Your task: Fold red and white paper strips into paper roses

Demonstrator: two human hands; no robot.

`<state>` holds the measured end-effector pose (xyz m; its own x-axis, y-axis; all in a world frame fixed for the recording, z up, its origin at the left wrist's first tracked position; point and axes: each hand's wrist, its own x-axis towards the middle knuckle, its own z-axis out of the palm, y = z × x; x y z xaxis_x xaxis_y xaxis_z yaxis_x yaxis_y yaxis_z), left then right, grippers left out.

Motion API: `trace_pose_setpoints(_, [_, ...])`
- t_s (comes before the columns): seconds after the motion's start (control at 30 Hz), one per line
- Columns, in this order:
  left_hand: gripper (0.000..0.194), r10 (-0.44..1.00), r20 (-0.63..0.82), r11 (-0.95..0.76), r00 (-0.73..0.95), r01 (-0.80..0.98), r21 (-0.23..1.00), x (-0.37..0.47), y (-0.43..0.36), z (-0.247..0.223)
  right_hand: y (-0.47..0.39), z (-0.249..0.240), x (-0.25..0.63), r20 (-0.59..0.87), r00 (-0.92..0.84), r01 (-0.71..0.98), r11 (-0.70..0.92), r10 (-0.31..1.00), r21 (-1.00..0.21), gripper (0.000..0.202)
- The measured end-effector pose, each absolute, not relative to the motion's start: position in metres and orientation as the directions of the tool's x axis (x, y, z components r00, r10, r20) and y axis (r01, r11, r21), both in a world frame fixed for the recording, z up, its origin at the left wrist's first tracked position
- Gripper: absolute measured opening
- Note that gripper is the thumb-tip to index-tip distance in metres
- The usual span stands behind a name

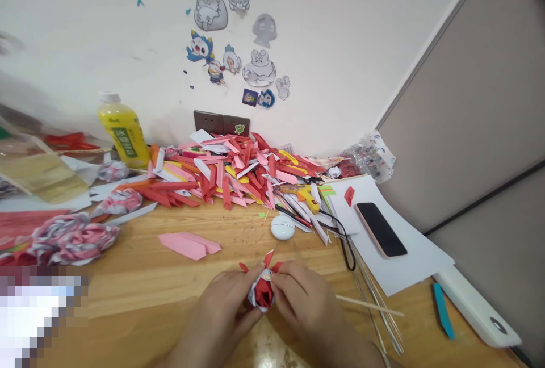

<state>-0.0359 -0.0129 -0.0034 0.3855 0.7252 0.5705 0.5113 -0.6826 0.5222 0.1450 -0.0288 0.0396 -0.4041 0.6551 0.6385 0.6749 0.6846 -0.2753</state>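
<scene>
Low over the wooden table I hold a red and white paper flower [262,293] between both hands. My left hand [225,305] is closed around its left side, thumb near the top edge. On the other side, the fingers of my right hand [309,297] pinch the rim of the flower. Red pointed paper tips stick out above my fingers. A thin wooden stick [370,304] shows to the right of my right hand; whether it joins the flower is hidden. Folded pink paper strips [189,245] lie beyond my left hand.
A heap of folded paper strips [238,169] lines the wall beside a yellow drink bottle [123,132]. Finished paper flowers [76,237] lie at left. A yellow glue gun [309,197], white oval case [283,227], phone [381,229] on white paper and thin sticks [378,300] are at right.
</scene>
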Motion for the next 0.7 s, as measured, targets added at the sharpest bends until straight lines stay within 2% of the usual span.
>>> trace_pose_setpoints(0.2, [0.048,0.739,0.555,-0.670,0.381,0.501,0.548,-0.0357,-0.0151,-0.0032,-0.0276,0.0397,0.1473,0.601,-0.396,0.664,0.669,0.694,-0.334,0.027])
trace_pose_setpoints(0.37, [0.050,0.744,0.568,-0.664,0.351,0.477,0.575,-0.0350,-0.0146,-0.0067,-0.0270,0.0428,0.1454,0.661,-0.413,0.680,0.695,0.627,-0.234,0.031])
trace_pose_setpoints(0.5, [0.046,0.757,0.556,-0.651,0.343,0.480,0.588,-0.0355,-0.0148,-0.0108,-0.0267,0.0417,0.1450,0.649,-0.460,0.698,0.698,0.606,-0.157,0.028])
trace_pose_setpoints(0.7, [0.047,0.718,0.593,-0.690,0.365,0.488,0.535,-0.0365,-0.0161,-0.0070,-0.0259,0.0396,0.1479,0.630,-0.459,0.693,0.697,0.626,-0.187,0.027])
